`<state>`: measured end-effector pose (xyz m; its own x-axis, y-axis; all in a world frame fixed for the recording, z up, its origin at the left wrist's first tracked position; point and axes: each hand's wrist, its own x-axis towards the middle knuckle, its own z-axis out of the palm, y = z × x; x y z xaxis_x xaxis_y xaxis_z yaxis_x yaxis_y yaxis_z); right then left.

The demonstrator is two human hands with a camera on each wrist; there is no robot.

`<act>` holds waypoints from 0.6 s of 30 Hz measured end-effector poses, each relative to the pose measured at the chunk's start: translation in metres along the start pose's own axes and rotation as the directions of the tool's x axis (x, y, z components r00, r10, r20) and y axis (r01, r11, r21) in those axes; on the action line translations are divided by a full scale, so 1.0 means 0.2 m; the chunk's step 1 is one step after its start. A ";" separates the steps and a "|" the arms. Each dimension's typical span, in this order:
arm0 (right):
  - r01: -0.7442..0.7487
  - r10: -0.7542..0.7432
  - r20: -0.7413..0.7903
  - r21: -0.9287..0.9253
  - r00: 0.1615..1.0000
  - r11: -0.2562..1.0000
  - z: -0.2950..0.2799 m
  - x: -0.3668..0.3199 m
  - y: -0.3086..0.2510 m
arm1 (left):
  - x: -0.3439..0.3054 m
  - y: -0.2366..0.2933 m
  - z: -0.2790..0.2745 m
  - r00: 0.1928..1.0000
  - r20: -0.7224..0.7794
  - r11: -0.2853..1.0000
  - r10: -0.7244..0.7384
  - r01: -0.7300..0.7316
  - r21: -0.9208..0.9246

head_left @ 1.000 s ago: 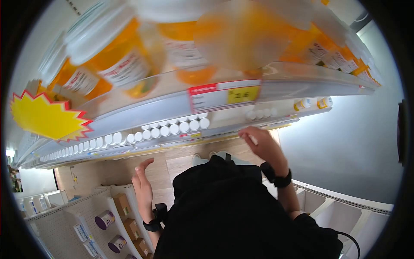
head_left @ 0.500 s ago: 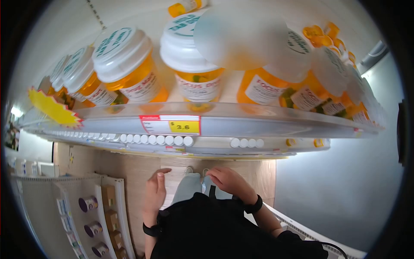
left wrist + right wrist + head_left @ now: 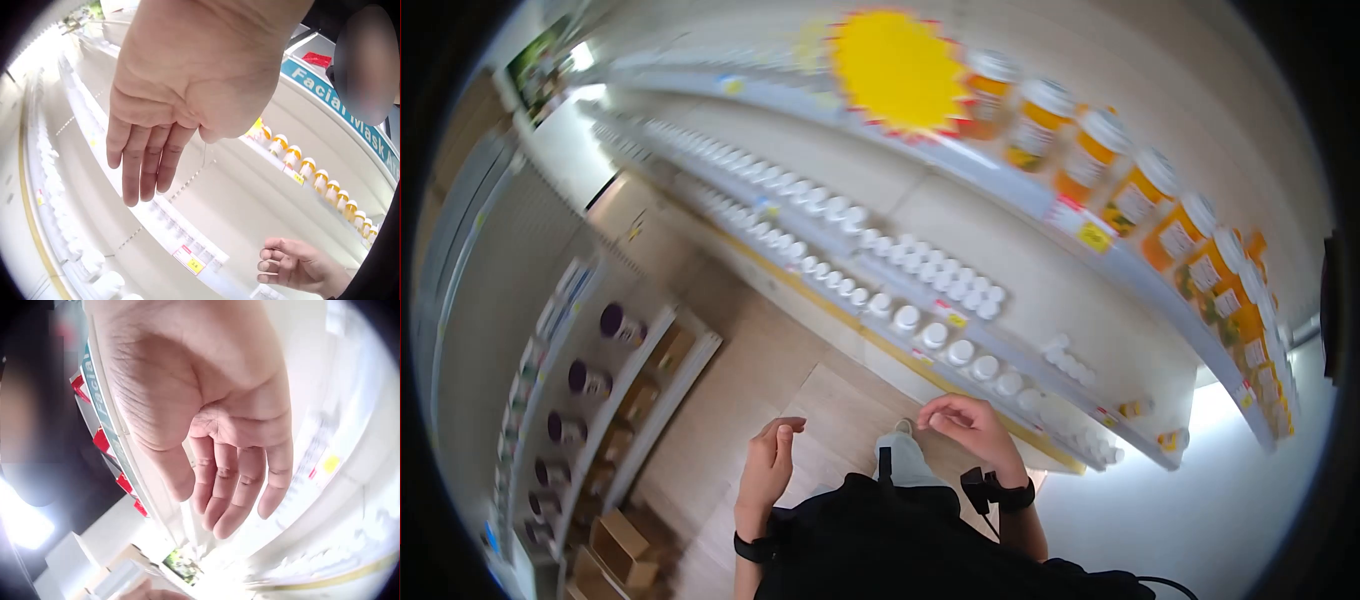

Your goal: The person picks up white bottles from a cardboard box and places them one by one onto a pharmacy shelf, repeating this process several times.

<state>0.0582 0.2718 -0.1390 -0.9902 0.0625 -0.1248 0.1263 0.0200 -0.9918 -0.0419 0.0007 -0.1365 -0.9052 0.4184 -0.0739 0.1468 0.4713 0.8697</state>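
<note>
My left hand [image 3: 767, 462] hangs in front of the body with nothing in it, its fingers nearly straight in the left wrist view. Across from it, my right hand [image 3: 972, 432] is also bare, with loosely bent fingers and the thumb apart. Both are over the floor, away from the shelves. Nearest the right hand, in the head view, is the low shelf with a row of white-capped bottles [image 3: 960, 352]. Higher up, orange pill bottles [image 3: 1090, 155] with white lids line the top shelf [image 3: 1140, 270].
A yellow starburst sign [image 3: 897, 72] and a price tag [image 3: 1080, 222] are on the top shelf's edge. Left stands another rack with purple-and-white tubs [image 3: 590, 378] and cardboard boxes [image 3: 640, 400]. An open carton [image 3: 624, 548] is on the wooden floor [image 3: 800, 400] at lower left.
The head view has swung left and back from the orange bottles, bringing the shelf's length and the left rack into view. Both hands stay in front of the body, holding nothing.
</note>
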 end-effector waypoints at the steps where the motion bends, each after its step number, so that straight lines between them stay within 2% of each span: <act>1: -0.008 0.008 0.000 0.057 1.000 0.998 0.08 0.01 -0.01 | -0.10 -0.08 -0.09 0.999 -0.030 0.999 -0.039 0.038 -0.030; 2: -0.019 0.019 -0.002 0.115 1.000 0.993 0.18 0.02 -0.02 | -0.21 -0.16 -0.17 0.995 -0.078 0.998 -0.056 0.053 -0.045; 4: 0.027 -0.029 0.052 0.043 0.998 0.999 0.38 0.04 0.05 | -0.46 -0.35 -0.35 0.973 -0.231 0.996 -0.027 0.044 0.071; 5: 0.030 -0.026 0.039 -0.092 0.999 0.995 0.51 0.04 0.07 | -0.60 -0.45 -0.44 0.954 -0.285 0.996 -0.094 0.087 -0.036; 6: 0.047 -0.040 0.036 -0.229 0.999 0.972 0.63 0.06 0.09 | -0.71 -0.52 -0.55 0.932 -0.343 0.993 -0.115 0.103 -0.053; 7: 0.068 -0.058 0.052 -0.202 0.997 0.977 0.76 0.07 0.14 | -0.86 -0.61 -0.64 0.898 -0.411 0.987 -0.158 0.147 -0.059; 8: 0.075 -0.042 0.146 -0.227 0.988 0.971 0.89 0.07 0.13 | -1.04 -0.66 -0.67 0.850 -0.479 0.975 -0.220 0.207 -0.080; 9: 0.028 -0.014 0.150 -0.096 0.989 0.995 1.05 0.07 0.13 | -1.16 -0.68 -0.74 0.791 -0.546 0.960 -0.275 0.190 -0.208; 10: -0.027 0.020 0.157 0.043 0.987 0.999 1.21 0.08 0.12 | -1.29 -0.72 -0.80 0.743 -0.605 0.957 -0.286 0.184 -0.225; 12: -0.075 0.076 0.278 -0.017 0.958 0.997 1.50 0.10 0.08 | -1.53 -0.79 -0.90 0.641 -0.721 0.956 -0.264 0.273 -0.108; 14: 0.104 -0.054 0.360 -0.122 0.931 0.987 1.75 0.13 0.05 | -1.74 -0.86 -0.98 0.540 -0.776 0.927 -0.325 0.344 -0.149; 16: 0.103 -0.054 0.434 -0.090 0.899 0.991 1.98 0.19 0.02 | -1.88 -0.91 -1.06 0.452 -0.812 0.901 -0.370 0.388 -0.194; 18: 0.127 -0.050 0.463 -0.137 0.885 0.982 2.20 0.27 0.00 | -1.99 -0.94 -1.12 0.326 -0.816 0.841 -0.478 0.438 -0.317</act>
<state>-0.0214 -0.1639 -0.1582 -0.9101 -0.4077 -0.0736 0.0061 0.1644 -0.9864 0.2012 -0.4289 -0.1609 -0.6905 -0.7221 -0.0412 -0.3995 0.3333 0.8540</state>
